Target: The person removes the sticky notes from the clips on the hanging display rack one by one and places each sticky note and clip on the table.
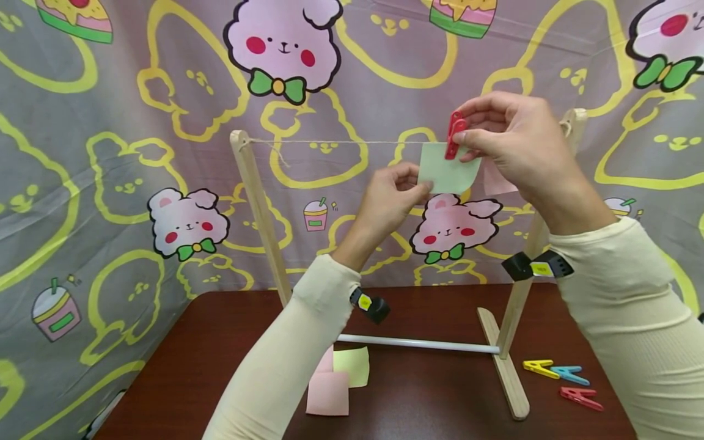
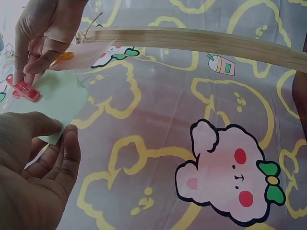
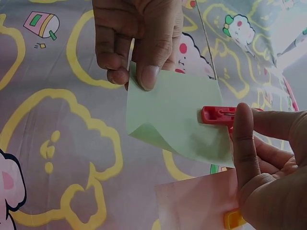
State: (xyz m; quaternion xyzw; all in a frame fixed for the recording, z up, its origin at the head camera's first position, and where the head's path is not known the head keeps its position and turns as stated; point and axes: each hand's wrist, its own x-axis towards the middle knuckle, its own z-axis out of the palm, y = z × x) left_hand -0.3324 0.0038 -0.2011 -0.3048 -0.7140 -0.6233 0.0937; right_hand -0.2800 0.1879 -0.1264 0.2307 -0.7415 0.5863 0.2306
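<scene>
A light green square of paper (image 1: 442,174) hangs at the thin string (image 1: 341,142), one lower corner curling in the right wrist view. My left hand (image 1: 393,198) pinches its lower left corner between thumb and fingers. At the paper's top edge, my right hand (image 1: 514,137) pinches a red clothespin (image 1: 455,134), whose tip lies over the paper and the string. Just to the right hangs a pink paper (image 3: 196,201), partly hidden behind my right hand in the head view. An orange-yellow clothespin (image 3: 234,219) sits on that pink paper.
Wooden posts, one left (image 1: 258,208) and one right (image 1: 517,311), carry the string. A white rod (image 1: 418,344) joins them low down. Pink (image 1: 328,394) and yellow-green papers (image 1: 359,366) lie on the brown table (image 1: 418,397). Yellow (image 1: 540,368), blue (image 1: 571,374) and red clothespins (image 1: 582,397) lie at right.
</scene>
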